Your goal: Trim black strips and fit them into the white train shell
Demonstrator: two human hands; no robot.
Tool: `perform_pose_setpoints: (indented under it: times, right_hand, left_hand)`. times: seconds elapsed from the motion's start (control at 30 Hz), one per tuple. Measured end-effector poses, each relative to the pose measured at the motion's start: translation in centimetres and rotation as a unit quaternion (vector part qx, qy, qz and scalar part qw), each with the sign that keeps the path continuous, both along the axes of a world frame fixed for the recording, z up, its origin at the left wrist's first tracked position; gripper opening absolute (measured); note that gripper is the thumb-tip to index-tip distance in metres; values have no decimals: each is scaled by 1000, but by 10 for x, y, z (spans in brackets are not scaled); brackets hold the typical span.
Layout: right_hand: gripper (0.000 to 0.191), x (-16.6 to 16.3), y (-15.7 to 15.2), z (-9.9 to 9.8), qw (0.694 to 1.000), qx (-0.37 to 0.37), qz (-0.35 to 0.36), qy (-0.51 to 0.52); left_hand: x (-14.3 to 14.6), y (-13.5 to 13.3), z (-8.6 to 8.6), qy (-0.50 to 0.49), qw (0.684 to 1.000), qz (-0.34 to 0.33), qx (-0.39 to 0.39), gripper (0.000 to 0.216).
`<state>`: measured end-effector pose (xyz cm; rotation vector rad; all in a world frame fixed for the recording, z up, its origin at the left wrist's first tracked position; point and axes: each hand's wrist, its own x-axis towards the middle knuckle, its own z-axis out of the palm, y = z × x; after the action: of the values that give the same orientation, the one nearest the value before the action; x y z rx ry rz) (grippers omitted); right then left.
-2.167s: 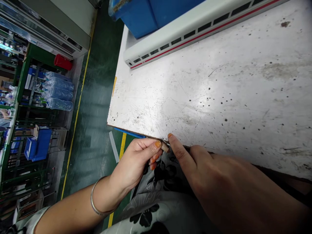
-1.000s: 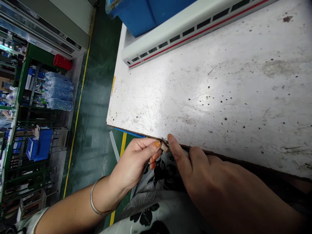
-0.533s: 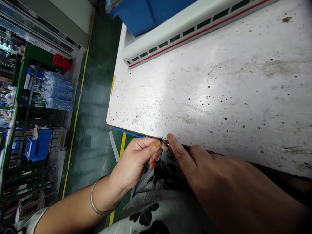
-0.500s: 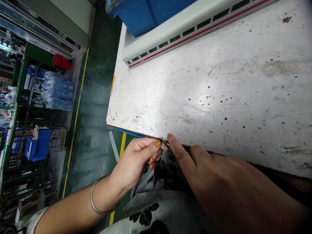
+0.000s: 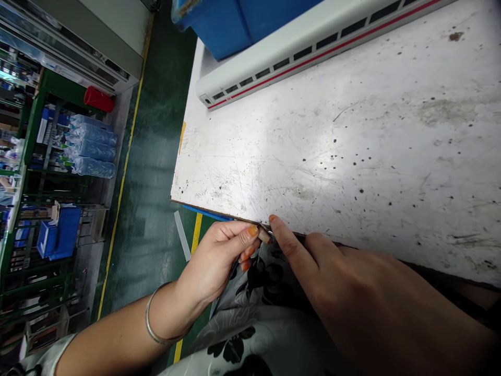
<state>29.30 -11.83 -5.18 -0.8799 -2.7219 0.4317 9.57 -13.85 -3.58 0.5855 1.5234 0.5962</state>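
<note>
You're in a factory workshop, scuffed white workbench (image 5: 313,156), green floor (image 5: 152,156) with yellow lane line (image 5: 126,156), green racks (image 5: 39,89) holding blue bins (image 5: 58,233)

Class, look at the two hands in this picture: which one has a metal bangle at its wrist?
The left hand, pinching a tan stub, has the metal bangle round its wrist; none shows on the right hand.

Tan piece (image 5: 264,236) too small to identify
</note>
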Motion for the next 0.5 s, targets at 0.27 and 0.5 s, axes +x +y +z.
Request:
perform_pose_setpoints:
  times: [0.27,0.5]
  right_hand:
    - [61,-3,3,1,1000,4,-14,-2]
    - [52,-3,-5,1,997,65,-10,-39]
  left_hand:
    - [0,0,0,-2,1000,-1,1,39]
    - [0,1,1,0,1000,-1,0,39]
